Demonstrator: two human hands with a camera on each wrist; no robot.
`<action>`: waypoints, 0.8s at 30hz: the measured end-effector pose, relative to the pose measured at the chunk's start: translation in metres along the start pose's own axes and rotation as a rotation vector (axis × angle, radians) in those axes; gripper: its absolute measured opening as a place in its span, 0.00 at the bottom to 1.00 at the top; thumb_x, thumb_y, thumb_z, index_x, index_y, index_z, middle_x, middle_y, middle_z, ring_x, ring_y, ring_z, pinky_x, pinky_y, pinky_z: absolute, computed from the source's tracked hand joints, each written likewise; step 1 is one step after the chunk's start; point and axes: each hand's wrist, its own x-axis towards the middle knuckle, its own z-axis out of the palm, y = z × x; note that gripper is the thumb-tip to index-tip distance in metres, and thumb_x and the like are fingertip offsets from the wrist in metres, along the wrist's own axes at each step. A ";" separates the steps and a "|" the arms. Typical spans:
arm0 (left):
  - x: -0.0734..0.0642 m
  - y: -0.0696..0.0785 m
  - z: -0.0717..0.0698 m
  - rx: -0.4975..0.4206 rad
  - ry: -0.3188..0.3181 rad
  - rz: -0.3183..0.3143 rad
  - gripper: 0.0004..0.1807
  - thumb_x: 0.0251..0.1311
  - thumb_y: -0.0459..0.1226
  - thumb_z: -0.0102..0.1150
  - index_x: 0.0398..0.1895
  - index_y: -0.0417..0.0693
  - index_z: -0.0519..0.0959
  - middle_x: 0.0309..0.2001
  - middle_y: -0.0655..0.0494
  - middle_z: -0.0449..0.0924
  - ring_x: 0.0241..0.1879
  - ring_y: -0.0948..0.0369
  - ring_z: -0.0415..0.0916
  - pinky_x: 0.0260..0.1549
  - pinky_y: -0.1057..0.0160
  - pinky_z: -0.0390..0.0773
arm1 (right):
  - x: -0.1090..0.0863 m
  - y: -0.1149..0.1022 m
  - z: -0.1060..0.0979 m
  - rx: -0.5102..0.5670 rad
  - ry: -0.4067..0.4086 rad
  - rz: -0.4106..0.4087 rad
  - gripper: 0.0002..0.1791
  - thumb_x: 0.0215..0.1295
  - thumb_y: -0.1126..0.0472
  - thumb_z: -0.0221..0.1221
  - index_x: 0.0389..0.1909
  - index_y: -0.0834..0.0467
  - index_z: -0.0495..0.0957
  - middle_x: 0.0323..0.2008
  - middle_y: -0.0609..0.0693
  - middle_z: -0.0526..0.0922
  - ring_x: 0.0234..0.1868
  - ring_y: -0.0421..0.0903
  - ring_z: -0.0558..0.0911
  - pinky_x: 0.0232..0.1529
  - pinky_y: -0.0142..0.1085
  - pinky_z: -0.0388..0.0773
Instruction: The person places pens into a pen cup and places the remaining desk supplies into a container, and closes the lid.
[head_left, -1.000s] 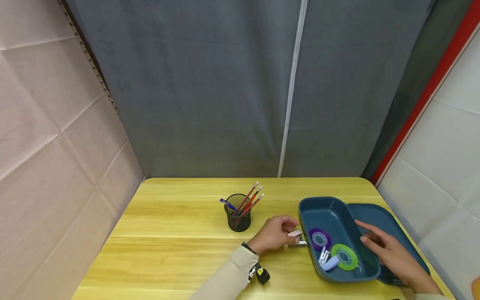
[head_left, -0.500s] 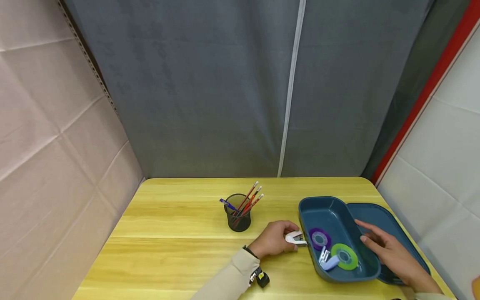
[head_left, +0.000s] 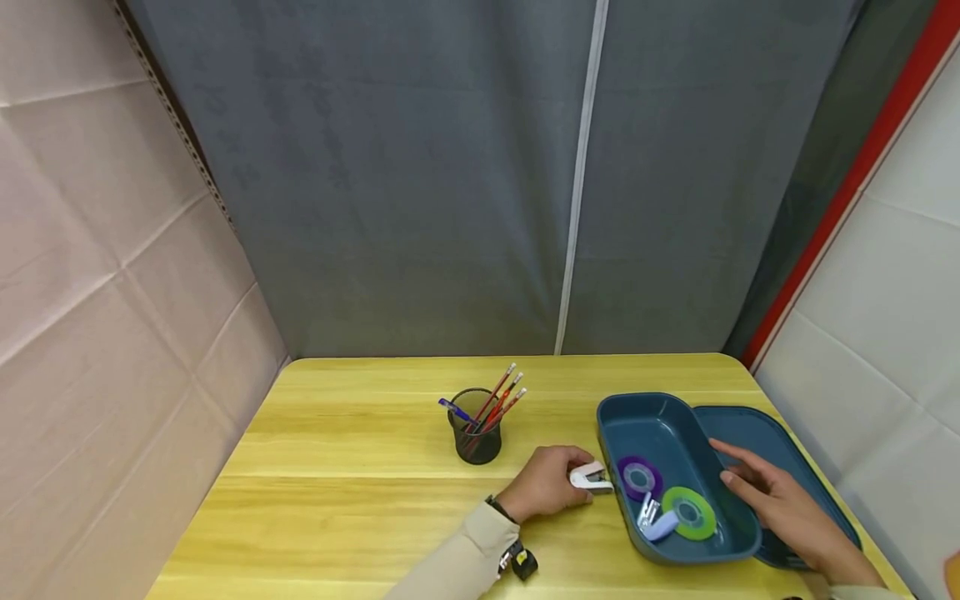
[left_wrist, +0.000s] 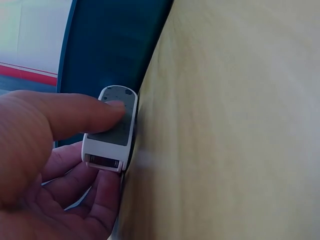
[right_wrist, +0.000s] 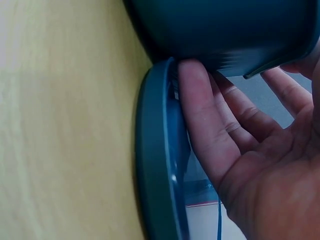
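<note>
My left hand (head_left: 551,482) grips a small white stapler (head_left: 591,477) just left of the deep blue tray (head_left: 660,421). In the left wrist view my thumb lies on the grey pad of the stapler (left_wrist: 111,136), and the fingers curl beneath its hinged end. The stapler's far end is right at the tray's outer wall. My right hand (head_left: 787,510) touches the tray's right side with extended fingers, over a flat blue lid or second tray (head_left: 757,433). Inside the deep tray lie a purple tape roll (head_left: 640,478), a green tape roll (head_left: 690,514) and a light-blue and metal piece (head_left: 660,525).
A black mesh cup (head_left: 477,446) with several pencils and a blue pen (head_left: 455,409) stands left of the tray. The wooden table (head_left: 337,467) ends at a grey curtain (head_left: 420,208); a white panel (head_left: 877,333) rises on the right.
The left hand has lowered slightly and turned the stapler, so its white side now faces the head camera. The right hand and the tray have stayed in place.
</note>
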 end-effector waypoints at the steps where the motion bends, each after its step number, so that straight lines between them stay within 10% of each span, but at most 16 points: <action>1: 0.000 0.000 0.000 0.000 0.003 -0.002 0.26 0.50 0.34 0.82 0.55 0.46 0.86 0.44 0.61 0.90 0.37 0.77 0.77 0.42 0.76 0.78 | 0.000 0.000 0.000 0.000 0.000 0.001 0.36 0.83 0.43 0.51 0.84 0.53 0.57 0.53 0.57 0.82 0.38 0.42 0.77 0.28 0.38 0.77; 24: -0.004 -0.005 -0.004 -0.315 0.069 -0.071 0.24 0.55 0.32 0.78 0.57 0.46 0.86 0.44 0.60 0.90 0.38 0.74 0.82 0.35 0.72 0.82 | 0.001 0.001 -0.002 0.000 -0.031 0.036 0.39 0.83 0.41 0.50 0.85 0.53 0.53 0.63 0.63 0.80 0.45 0.36 0.80 0.38 0.39 0.84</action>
